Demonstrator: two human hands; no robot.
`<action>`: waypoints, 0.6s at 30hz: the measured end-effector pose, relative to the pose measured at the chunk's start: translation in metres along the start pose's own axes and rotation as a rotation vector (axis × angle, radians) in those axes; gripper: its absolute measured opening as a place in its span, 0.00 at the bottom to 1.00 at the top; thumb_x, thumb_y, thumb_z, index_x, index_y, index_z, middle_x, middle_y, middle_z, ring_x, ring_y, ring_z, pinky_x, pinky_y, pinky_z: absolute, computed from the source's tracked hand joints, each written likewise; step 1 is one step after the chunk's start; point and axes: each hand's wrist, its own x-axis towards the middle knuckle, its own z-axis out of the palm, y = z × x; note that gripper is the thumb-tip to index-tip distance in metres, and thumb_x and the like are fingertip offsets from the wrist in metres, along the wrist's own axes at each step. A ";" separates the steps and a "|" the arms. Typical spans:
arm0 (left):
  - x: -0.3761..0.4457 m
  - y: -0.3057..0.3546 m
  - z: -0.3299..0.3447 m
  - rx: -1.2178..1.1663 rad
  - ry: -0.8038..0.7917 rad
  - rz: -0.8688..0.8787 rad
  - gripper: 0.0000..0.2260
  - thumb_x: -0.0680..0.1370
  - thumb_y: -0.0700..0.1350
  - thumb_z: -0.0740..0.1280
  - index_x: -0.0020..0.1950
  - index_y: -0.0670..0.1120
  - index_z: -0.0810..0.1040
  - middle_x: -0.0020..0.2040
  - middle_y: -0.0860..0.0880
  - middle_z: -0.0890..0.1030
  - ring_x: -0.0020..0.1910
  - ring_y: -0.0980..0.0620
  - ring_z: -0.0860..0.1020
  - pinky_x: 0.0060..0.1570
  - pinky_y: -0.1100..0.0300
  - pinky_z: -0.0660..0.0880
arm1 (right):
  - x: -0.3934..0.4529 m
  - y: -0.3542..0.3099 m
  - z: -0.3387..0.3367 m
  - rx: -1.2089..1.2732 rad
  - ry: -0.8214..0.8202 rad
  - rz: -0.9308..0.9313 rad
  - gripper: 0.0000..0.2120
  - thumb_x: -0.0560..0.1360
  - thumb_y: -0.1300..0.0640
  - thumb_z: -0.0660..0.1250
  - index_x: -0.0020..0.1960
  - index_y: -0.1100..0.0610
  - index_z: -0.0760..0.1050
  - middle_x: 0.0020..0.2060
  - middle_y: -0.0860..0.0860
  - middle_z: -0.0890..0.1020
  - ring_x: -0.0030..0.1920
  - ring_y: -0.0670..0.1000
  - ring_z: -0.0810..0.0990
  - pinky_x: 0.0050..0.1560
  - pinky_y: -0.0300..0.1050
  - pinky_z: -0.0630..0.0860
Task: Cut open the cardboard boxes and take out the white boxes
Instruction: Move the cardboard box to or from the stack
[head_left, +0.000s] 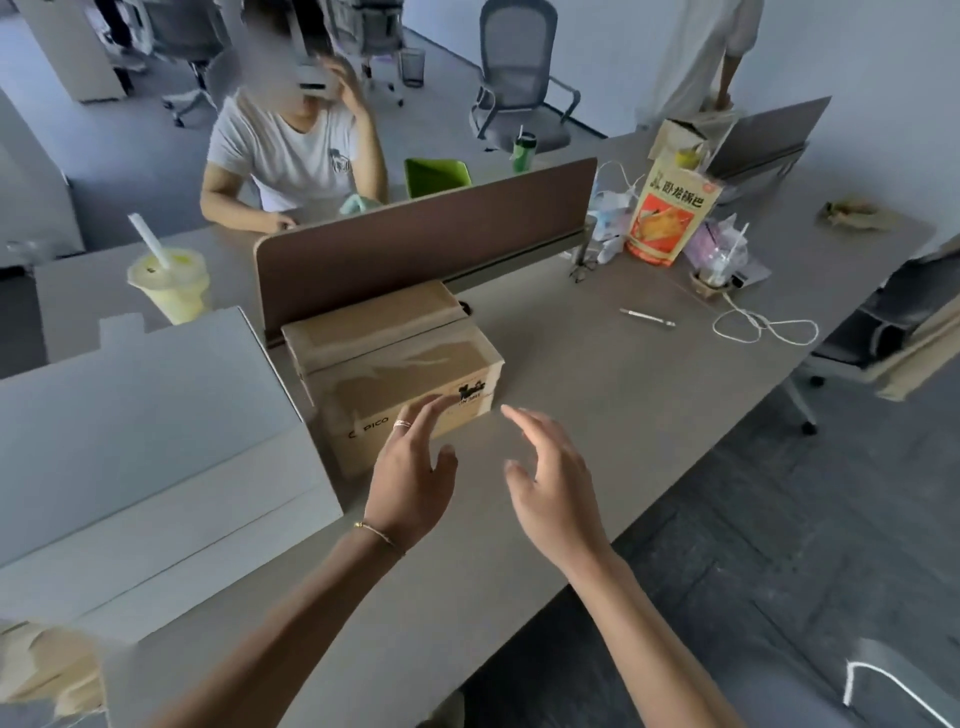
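— Where's the cardboard box (395, 358)?
— Taped closed on the grey desk (597, 374), against the brown divider (415, 244).
— The hands?
— Left hand (413, 478) and right hand (553, 483) hover before it, fingers spread, holding nothing.

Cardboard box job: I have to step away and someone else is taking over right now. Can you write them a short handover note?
Left hand: open, fingers spread at the near side of the cardboard box; contact unclear.
Right hand: open, over bare table, holding nothing.
The box sits against the brown divider, still taped shut.
A slim metal tool, possibly the cutter, lies further right on the table.
White boxes are stacked to the left.
Left to do: cut this box open and take out the white box.
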 end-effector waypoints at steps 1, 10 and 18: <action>0.011 -0.001 0.002 0.008 0.012 -0.011 0.27 0.75 0.34 0.68 0.72 0.52 0.74 0.70 0.53 0.73 0.64 0.54 0.74 0.60 0.59 0.73 | 0.016 0.004 0.000 -0.003 -0.004 -0.014 0.28 0.77 0.66 0.67 0.75 0.50 0.71 0.70 0.45 0.75 0.71 0.43 0.71 0.70 0.40 0.71; 0.099 -0.042 0.007 0.138 0.159 -0.161 0.30 0.71 0.33 0.66 0.71 0.51 0.75 0.69 0.52 0.74 0.63 0.51 0.75 0.61 0.60 0.73 | 0.157 0.033 0.023 0.043 -0.132 -0.146 0.28 0.74 0.69 0.66 0.72 0.52 0.74 0.67 0.47 0.77 0.67 0.47 0.76 0.66 0.45 0.75; 0.158 -0.132 0.021 0.632 0.149 -0.691 0.27 0.76 0.59 0.58 0.76 0.59 0.66 0.78 0.47 0.64 0.78 0.46 0.59 0.73 0.39 0.58 | 0.272 0.075 0.079 -0.253 -0.470 -0.290 0.29 0.78 0.56 0.66 0.78 0.48 0.66 0.79 0.52 0.62 0.79 0.55 0.60 0.75 0.55 0.65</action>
